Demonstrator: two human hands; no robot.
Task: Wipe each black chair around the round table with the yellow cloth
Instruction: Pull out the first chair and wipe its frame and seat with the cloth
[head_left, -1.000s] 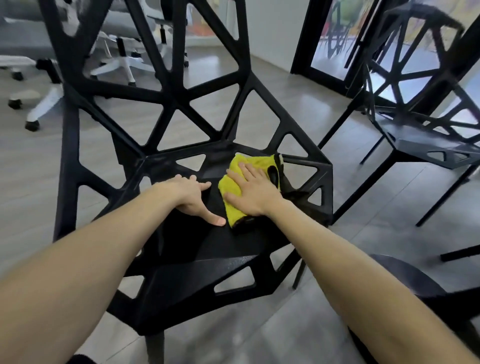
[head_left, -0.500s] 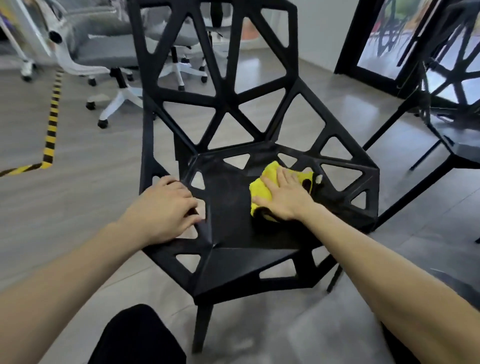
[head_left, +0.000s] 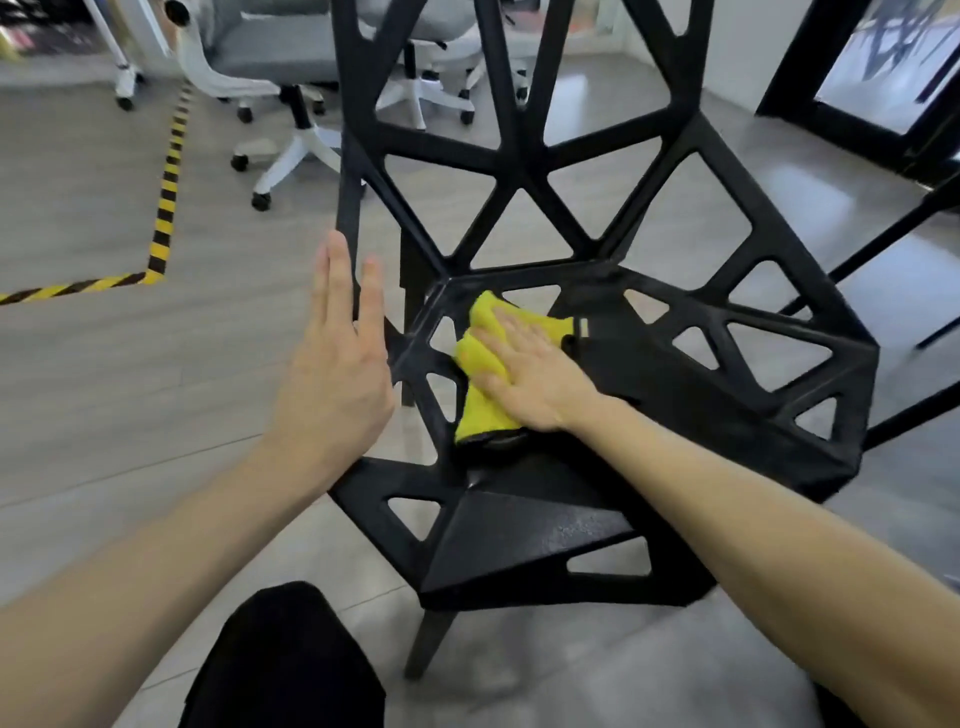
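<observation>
Yellow cloth (head_left: 480, 410) under flat right hand (head_left: 530, 376) fingers (head_left: 511, 325), on black chair (head_left: 649, 374) seat

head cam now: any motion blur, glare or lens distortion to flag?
Head view: motion blur softens the right hand pressing the yellow microfibre cloth on the black lattice plastic chair; the left hand is sharper. Soft glare on the grey floor at upper right. Wide-angle bowing stretches both forearms at the edges.

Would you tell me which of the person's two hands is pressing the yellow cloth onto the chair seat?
The right hand: it lies flat on the yellow cloth on the black chair's seat. The left hand holds nothing, its fingers straight by the chair's left edge.
</observation>
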